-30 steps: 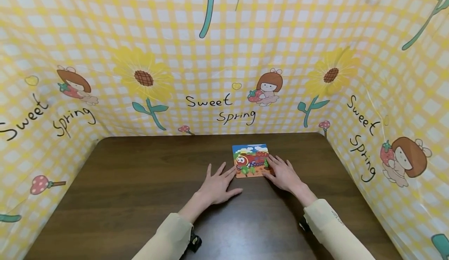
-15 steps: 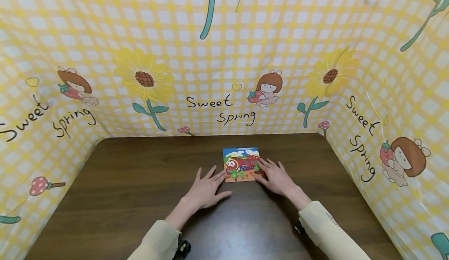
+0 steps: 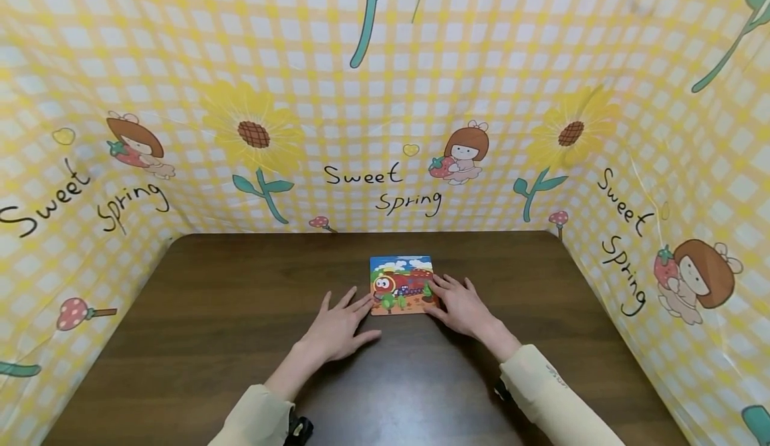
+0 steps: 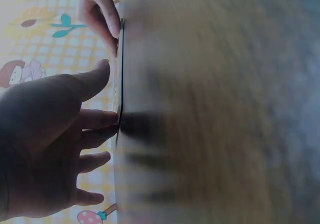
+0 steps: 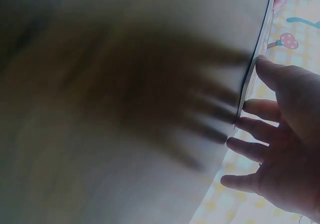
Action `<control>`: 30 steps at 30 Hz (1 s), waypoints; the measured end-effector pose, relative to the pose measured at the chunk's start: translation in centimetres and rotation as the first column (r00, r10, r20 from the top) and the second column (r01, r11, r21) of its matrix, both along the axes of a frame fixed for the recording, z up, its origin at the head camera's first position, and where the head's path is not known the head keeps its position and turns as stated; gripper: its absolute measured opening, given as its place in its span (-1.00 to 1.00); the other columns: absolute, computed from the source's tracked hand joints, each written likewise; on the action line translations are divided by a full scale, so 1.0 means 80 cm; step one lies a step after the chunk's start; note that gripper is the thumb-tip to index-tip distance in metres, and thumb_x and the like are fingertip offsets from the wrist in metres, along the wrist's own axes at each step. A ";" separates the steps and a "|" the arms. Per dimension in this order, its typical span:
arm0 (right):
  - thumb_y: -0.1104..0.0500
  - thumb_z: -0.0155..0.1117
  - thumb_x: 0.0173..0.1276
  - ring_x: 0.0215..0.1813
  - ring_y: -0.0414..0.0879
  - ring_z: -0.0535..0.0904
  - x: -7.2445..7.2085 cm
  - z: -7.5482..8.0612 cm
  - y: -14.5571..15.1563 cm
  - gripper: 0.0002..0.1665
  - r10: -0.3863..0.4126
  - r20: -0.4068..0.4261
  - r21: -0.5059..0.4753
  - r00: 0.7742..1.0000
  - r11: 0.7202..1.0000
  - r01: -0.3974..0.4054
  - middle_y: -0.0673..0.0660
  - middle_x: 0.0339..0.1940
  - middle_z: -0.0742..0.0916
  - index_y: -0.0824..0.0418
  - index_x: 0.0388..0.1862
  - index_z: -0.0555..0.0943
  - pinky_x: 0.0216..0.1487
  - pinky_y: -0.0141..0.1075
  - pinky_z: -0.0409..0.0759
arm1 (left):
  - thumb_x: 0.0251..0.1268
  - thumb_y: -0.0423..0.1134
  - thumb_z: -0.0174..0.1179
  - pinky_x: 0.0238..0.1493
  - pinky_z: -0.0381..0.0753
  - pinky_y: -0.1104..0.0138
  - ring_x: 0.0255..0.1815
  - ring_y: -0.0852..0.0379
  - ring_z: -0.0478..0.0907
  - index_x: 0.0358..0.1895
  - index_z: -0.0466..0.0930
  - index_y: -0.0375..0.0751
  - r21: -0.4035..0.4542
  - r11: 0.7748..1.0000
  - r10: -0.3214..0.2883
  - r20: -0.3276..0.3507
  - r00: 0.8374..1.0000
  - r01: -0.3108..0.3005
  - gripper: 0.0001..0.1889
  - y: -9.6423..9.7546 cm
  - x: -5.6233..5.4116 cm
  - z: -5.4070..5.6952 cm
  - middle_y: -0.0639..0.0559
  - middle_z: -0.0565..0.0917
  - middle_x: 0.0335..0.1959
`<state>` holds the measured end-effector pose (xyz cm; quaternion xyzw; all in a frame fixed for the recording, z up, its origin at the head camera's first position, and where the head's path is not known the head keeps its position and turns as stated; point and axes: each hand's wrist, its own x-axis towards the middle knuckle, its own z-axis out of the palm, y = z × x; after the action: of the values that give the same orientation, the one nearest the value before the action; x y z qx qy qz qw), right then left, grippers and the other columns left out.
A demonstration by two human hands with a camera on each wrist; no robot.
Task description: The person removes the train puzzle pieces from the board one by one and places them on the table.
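A thin square picture puzzle or board (image 3: 402, 285), printed with a red cartoon train, trees and a blue sky, lies flat on the dark wooden table (image 3: 240, 312). My left hand (image 3: 337, 329), fingers spread and mostly straight, touches its left edge with the fingertips; the thumb rests apart from it. At the other side my right hand (image 3: 462, 307) lies with fingers extended, their tips on the right edge and lower right corner. In the left wrist view the board (image 4: 120, 78) appears edge-on as a thin dark line. The right wrist view shows the right hand's fingertips (image 5: 246, 105) along the edge.
A yellow checked cloth (image 3: 361, 112) with sunflowers and lettering hangs along the back and both sides of the table. Black straps with small devices (image 3: 299, 428) show at the sleeve cuffs.
The board has slid left and slightly toward me along the table, and both hands have moved with it, keeping their places at its sides. The head view has shifted slightly.
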<state>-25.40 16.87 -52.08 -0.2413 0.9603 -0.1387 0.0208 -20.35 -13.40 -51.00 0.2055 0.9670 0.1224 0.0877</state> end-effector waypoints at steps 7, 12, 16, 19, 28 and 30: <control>-0.21 0.31 0.66 0.70 0.35 0.42 -0.002 -0.003 -0.012 -0.22 0.006 0.007 0.043 1.000 0.999 -0.006 0.29 0.68 0.53 0.23 0.62 0.54 0.66 0.49 0.26 | 0.63 0.32 0.17 0.73 -0.02 -0.47 0.86 -0.18 0.12 0.71 0.38 -0.06 0.019 1.000 0.023 0.014 1.000 -0.024 -0.20 -0.013 0.005 -0.002 0.05 0.38 0.75; -0.25 0.28 0.66 0.70 0.33 0.43 -0.002 -0.003 -0.021 -0.20 0.030 0.001 0.061 1.000 0.998 -0.030 0.29 0.68 0.54 0.21 0.63 0.53 0.67 0.46 0.26 | 0.62 0.30 0.20 0.73 -0.04 -0.49 0.85 -0.19 0.13 0.70 0.39 -0.07 0.040 0.998 0.042 0.011 0.999 -0.043 -0.21 -0.022 0.009 -0.003 0.05 0.40 0.75; -0.27 0.29 0.64 0.72 0.32 0.41 0.001 -0.001 -0.028 -0.18 0.043 0.007 0.059 0.999 0.997 -0.043 0.25 0.70 0.52 0.17 0.65 0.52 0.69 0.46 0.23 | 0.62 0.26 0.22 0.72 -0.06 -0.50 0.85 -0.21 0.13 0.71 0.38 -0.11 0.074 0.995 0.060 0.001 0.998 -0.060 -0.21 -0.029 0.012 -0.005 0.01 0.38 0.75; -0.27 0.31 0.63 0.70 0.33 0.43 0.003 0.000 -0.036 -0.18 0.061 -0.006 0.065 0.998 0.996 -0.061 0.25 0.68 0.54 0.18 0.63 0.54 0.67 0.47 0.25 | 0.64 0.25 0.21 0.71 -0.06 -0.52 0.85 -0.23 0.12 0.74 0.31 -0.11 0.091 0.993 0.083 -0.011 0.996 -0.082 -0.18 -0.033 0.012 -0.009 -0.03 0.32 0.78; -0.29 0.33 0.61 0.64 0.27 0.53 0.004 0.001 -0.064 -0.25 0.102 -0.081 0.128 0.991 0.988 -0.091 0.25 0.57 0.66 0.20 0.50 0.67 0.68 0.40 0.31 | 0.66 0.23 0.19 0.69 -0.06 -0.55 0.85 -0.33 0.08 0.76 0.22 -0.22 0.122 0.980 0.164 -0.036 0.986 -0.158 -0.14 -0.043 0.001 -0.017 -0.16 0.23 0.81; -0.30 0.34 0.59 0.63 0.26 0.55 0.003 0.003 -0.070 -0.24 0.113 -0.099 0.143 0.989 0.985 -0.098 0.27 0.54 0.68 0.22 0.46 0.69 0.67 0.38 0.34 | 0.66 0.24 0.18 0.70 -0.07 -0.54 0.85 -0.33 0.05 0.77 0.20 -0.20 0.119 0.979 0.173 -0.029 0.985 -0.168 -0.14 -0.044 -0.003 -0.018 -0.14 0.22 0.82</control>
<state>-25.16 11.30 -51.88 -0.2968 0.9532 -0.0578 -0.0065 -20.59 -16.96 -52.48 0.1289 0.9739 0.1812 0.0459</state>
